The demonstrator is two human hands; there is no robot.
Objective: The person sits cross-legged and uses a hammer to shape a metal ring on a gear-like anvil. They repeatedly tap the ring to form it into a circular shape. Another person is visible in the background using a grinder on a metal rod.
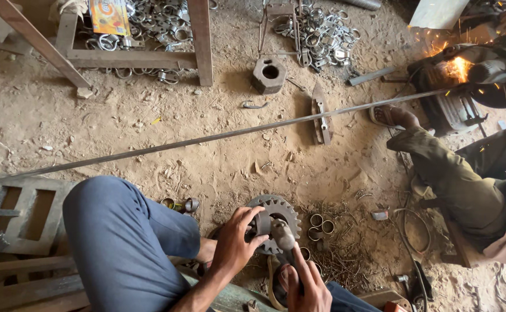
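Left hand is pinching a short grey metal ring on the toothed steel gear. Right hand's grip is wrapping a steel hammer, so a stray blow risks smashing those fingertips.

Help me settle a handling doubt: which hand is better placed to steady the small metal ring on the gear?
Left. The left hand already pinches the metal ring on the gear; the right hand grips a hammer.
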